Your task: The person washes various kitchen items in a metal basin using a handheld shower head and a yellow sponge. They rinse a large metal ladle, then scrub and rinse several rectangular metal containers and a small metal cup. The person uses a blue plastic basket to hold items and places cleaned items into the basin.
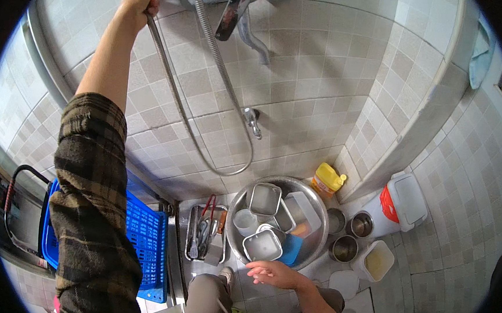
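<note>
High at the upper left, my left hand [140, 5] is closed around the handle of a shower handset, whose head lies cut off by the picture's top edge. A metal shower hose [187, 130] hangs from it in a long loop below the wall mixer tap [237, 7]. Low down, my right hand [275, 274] is empty, its fingers loosely apart, by the near rim of a large round metal basin [321, 244]. In that basin lie square metal containers [263, 243], a white cup [245, 221], a clear plastic box [304, 212] and a blue plastic piece [290, 248].
Left of the basin, a metal tray [192, 257] holds utensils, including red-handled tongs [209, 208]. A blue plastic basket [145, 236] stands farther left. To the right are several metal cups [344, 249], a white tub [372, 261], a lidded bucket [384, 214] and a yellow jug [326, 179].
</note>
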Demonstrator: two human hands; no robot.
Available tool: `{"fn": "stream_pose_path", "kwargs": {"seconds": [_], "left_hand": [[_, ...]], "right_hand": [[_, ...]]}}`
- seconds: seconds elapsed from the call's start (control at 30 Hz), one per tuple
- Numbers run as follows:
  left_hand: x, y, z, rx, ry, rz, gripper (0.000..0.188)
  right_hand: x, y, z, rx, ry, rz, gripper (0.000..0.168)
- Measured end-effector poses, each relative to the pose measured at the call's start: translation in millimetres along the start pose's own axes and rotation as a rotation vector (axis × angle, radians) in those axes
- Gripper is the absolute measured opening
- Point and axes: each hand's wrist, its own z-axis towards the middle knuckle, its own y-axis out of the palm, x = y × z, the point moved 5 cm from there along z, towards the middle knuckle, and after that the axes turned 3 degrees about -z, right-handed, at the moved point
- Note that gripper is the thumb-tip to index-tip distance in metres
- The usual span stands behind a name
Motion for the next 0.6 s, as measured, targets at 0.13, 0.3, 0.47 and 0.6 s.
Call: {"fn": "stream_pose_path", "kwargs": {"seconds": [0.13,0.3,0.47,0.6], "left_hand": [[4.0,2.5,6.0,0.147,0.053,0.17,0.047],[16.4,23.0,-16.0,0.167,0.352,0.665,0.059],[28.6,23.0,-18.7,0.171,0.461,0.723,0.06],[31.6,75.3,-21.9,0.148,0.492,0.764,0.047]], "right_hand": [[5.8,-3.6,4.6,0.003,0.063,0.084,0.051],[16.8,3.3,11.5,0.001,0.047,0.077,0.05],[18.1,5.5,15.6,-0.022,0.068,0.078,0.052],[24.7,2.4,14.5,-0.024,0.104,0.086,0.052]]}}
